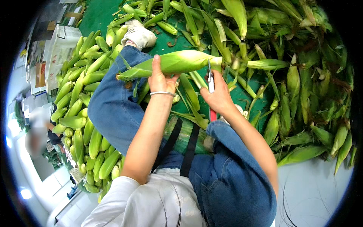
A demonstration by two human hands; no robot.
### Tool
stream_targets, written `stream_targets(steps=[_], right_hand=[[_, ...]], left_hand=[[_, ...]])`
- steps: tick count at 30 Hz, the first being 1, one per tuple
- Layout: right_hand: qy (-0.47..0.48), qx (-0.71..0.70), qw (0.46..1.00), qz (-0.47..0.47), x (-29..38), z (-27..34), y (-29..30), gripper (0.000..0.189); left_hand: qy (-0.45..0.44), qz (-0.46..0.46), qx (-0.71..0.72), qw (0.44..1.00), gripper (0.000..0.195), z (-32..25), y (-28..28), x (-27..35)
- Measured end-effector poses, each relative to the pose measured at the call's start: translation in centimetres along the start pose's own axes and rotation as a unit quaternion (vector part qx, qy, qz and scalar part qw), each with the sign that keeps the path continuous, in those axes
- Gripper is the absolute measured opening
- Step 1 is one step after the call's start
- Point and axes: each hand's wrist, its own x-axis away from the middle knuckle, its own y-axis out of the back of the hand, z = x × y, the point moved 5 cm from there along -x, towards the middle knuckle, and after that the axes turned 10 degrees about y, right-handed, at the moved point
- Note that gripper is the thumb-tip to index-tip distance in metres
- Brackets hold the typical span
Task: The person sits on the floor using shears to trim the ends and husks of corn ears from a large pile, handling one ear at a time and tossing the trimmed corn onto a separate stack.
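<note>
An ear of corn in its green husk lies level across my left hand, the thumb on its near face and the fingers beneath. A thin bracelet circles that wrist. My right hand is closed around pruning shears with red on the handle. Their blade tip touches the pale stalk end of the ear, at its right. How far the shears' jaws are apart cannot be told. Below both hands, loose husk leaves lie on the green floor.
Trimmed ears in husk are heaped at the left. Untrimmed corn and leaves form a large pile at the right. A white plastic crate stands at the upper left. Another person is at the far left.
</note>
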Motion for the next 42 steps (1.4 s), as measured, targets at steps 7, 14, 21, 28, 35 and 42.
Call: stream_targets(steps=[7,14,21,28,35,42], right_hand=[[-0.126,-0.338,0.930,-0.069,1.2,-1.8,0.3,0.026],[-0.041,-0.215,0.976,0.008,0.6,0.3,3.2,0.049],[0.068,-0.054,0.985,0.151,2.0,4.1,0.7,0.048],[-0.081,-0.279,0.957,0.024,2.6,1.3,3.3,0.041],[-0.103,0.142,0.976,-0.129,3.2,-1.7,11.0,0.048],[0.089,0.100,0.981,0.138,0.7,5.3,4.6,0.060]], left_hand=[[0.027,0.016,-0.019,0.999,0.040,-0.6,0.6,-0.3],[0.065,0.153,-0.053,0.985,0.027,-1.4,0.9,1.1],[0.055,0.171,-0.095,0.979,0.031,-1.7,-0.3,0.2],[0.205,0.243,0.059,0.946,0.054,-1.8,0.7,0.4],[0.185,0.254,-0.228,0.922,0.054,-3.0,-0.7,-0.1],[0.062,0.323,-0.597,0.732,0.045,-1.3,-3.8,2.4]])
